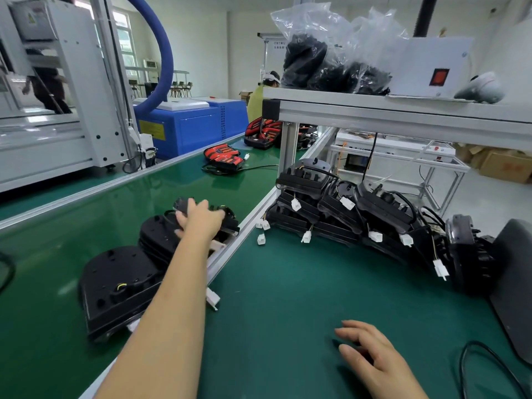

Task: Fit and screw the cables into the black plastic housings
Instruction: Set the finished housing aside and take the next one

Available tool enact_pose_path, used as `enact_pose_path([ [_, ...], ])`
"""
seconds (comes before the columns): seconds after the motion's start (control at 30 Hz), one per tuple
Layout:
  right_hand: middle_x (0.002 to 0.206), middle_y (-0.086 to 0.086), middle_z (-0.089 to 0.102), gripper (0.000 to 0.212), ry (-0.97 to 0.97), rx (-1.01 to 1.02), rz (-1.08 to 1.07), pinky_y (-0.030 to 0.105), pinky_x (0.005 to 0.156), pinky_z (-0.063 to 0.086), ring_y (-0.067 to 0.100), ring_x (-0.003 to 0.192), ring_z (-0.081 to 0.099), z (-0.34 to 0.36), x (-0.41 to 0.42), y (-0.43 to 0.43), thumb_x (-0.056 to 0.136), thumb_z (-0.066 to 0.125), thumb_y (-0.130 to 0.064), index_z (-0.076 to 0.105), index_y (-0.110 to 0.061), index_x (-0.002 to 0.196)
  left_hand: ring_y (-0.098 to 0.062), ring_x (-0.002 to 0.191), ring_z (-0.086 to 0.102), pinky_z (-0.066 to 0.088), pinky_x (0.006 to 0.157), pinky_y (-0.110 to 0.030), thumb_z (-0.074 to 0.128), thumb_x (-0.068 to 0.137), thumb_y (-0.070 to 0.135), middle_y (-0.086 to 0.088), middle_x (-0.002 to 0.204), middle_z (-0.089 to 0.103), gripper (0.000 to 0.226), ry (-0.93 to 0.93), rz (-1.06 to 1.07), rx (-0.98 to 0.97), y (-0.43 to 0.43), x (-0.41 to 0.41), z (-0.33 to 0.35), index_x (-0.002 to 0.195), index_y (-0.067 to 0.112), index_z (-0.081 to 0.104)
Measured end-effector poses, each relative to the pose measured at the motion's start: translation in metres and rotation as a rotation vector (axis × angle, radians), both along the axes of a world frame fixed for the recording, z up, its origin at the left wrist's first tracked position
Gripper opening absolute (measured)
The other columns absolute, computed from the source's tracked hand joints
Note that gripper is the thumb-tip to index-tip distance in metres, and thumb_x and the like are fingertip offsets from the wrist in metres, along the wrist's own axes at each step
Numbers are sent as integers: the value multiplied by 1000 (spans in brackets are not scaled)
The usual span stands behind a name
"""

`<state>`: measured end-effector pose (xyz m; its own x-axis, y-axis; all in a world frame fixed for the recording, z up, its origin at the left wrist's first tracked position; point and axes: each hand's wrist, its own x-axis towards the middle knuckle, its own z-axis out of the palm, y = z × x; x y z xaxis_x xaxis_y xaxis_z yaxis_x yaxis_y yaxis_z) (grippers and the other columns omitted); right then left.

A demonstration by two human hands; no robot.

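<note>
My left hand [198, 220] reaches out over the conveyor belt and grips a black plastic housing [227, 218] at the belt's right edge. Two more black housings lie nearer on the belt, one [157, 236] just under my hand and one [118, 286] beside my forearm with a yellow-and-black cable showing. My right hand [371, 355] rests on the green bench mat with fingers spread and relaxed, holding nothing. A heap of black housings [345, 208] with cables and white connectors is piled on the mat at the back right.
An aluminium rail [244, 237] divides the green conveyor [57, 254] from the mat [302, 298]. Red-and-black assemblies [223, 158] lie farther along the belt. A shelf [403, 110] overhead carries bags of black parts [331, 59]. A dark cover [512, 283] and black cord [489, 367] sit at right.
</note>
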<state>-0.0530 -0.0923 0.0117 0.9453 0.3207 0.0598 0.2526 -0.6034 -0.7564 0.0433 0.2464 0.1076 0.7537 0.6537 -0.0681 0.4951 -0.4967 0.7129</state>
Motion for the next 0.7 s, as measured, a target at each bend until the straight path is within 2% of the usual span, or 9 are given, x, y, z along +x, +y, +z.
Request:
enact_pose_path([
  [0.03, 120, -27, 50, 27, -3, 2, -1, 18, 96, 38, 2, 114, 48, 0, 0, 0, 87, 65, -21, 61, -44, 100, -33, 145, -7, 7, 113, -62, 56, 90, 32, 1, 160, 0, 67, 108, -76, 156, 0, -5, -2, 148, 27, 23],
  [0.1, 120, -27, 51, 27, -4, 1, 1, 13, 93, 37, 2, 114, 48, -1, 0, 0, 87, 66, -21, 61, -44, 100, -31, 144, -16, 3, 107, -70, 68, 82, 36, 7, 159, -13, 89, 228, -193, 323, 10, -11, -11, 148, 42, 8],
  [0.23, 121, -27, 50, 23, -11, 6, 0, 10, 92, 36, -1, 112, 47, -2, 1, 0, 87, 65, -21, 63, -42, 97, -35, 144, -4, 12, 101, -76, 79, 74, 32, 8, 157, -17, 113, 250, -236, 364, 17, -12, -31, 144, 51, -7],
  [0.3, 121, -28, 50, 24, -4, 10, -3, 11, 93, 36, 0, 113, 47, -2, 1, -1, 88, 65, -21, 62, -42, 98, -38, 143, 9, 15, 100, -76, 76, 78, 24, 7, 158, -14, 112, 243, -204, 438, 13, -12, -42, 143, 49, -12],
  [0.43, 120, -28, 50, 23, 10, 27, -9, 15, 94, 37, 1, 112, 49, 0, 1, -2, 88, 65, -21, 63, -41, 97, -37, 129, 34, 21, 101, -73, 57, 88, 8, 2, 159, -3, 94, 185, -84, 586, 15, -7, -61, 145, 44, -8],
  [0.57, 121, -26, 50, 24, 12, 21, 8, 23, 100, 38, 4, 114, 50, 1, 1, -2, 88, 65, -19, 62, -41, 98, -37, 127, 36, 22, 101, -72, 53, 84, 2, -2, 159, 1, 95, 214, -18, 634, 8, -2, -67, 146, 40, -8],
  [0.7, 121, -25, 50, 28, 8, 32, 9, 14, 94, 37, 4, 110, 52, 1, 1, -3, 88, 65, -20, 60, -43, 102, -38, 119, 40, 25, 99, -71, 54, 83, 3, -8, 152, 10, 94, 232, 35, 685, 0, 4, -69, 145, 36, -7],
])
